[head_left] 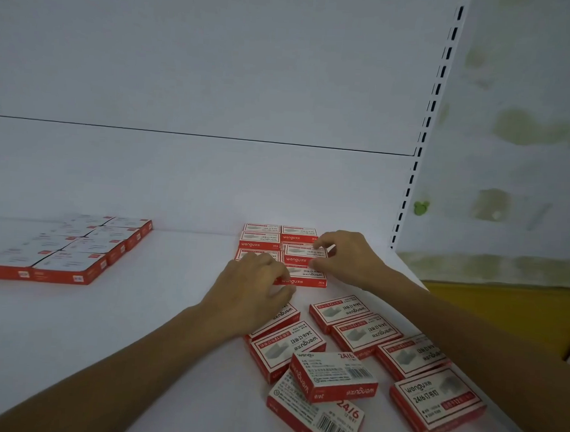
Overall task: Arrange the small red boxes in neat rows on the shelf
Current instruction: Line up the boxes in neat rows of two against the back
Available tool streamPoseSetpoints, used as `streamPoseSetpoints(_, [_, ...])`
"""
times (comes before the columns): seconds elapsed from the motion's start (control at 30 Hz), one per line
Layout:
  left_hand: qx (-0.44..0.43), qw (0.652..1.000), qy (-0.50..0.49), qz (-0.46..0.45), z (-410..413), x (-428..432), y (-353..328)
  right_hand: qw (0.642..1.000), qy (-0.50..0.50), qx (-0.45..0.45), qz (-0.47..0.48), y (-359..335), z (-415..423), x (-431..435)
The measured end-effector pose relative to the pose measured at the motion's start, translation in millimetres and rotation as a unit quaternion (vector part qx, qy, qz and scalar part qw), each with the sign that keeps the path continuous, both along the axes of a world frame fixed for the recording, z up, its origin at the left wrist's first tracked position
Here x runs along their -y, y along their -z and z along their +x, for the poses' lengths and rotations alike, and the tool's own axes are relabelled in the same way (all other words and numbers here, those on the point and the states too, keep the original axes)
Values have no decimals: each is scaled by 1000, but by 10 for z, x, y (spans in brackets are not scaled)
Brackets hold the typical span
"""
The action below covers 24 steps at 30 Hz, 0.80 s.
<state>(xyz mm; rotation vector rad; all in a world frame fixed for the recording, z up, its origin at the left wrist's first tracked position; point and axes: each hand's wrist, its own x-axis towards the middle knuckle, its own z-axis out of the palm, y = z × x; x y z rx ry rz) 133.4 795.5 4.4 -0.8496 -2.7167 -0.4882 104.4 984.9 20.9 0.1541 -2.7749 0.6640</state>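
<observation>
R hand (344, 256) pinches red box (304, 254); L hand (256, 281) rests on front box (306, 278) beside it, grip unclear.

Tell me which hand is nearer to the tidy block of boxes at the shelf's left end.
Left. The left hand rests on the right-hand rows, on their side facing the tidy block; the right hand pinches a box farther right.
</observation>
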Motion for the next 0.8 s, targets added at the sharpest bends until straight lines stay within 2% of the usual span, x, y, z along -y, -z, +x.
streamPoseSetpoints(0.33, [13, 1000, 4, 23, 0, 10, 23, 999, 27, -12, 46, -22, -270, 98])
streamPoseSetpoints(0.63, [5, 999, 11, 31, -18, 13, 35, 993, 75, 50, 70, -72, -327, 135])
streamPoseSetpoints(0.73, [-18, 999, 5, 42, 1, 25, 34, 992, 75, 60, 81, -96, -291, 157])
streamPoseSetpoints(0.8, [-86, 995, 7, 44, 25, 59, 20, 994, 62, 61, 70, -142, -221, 161])
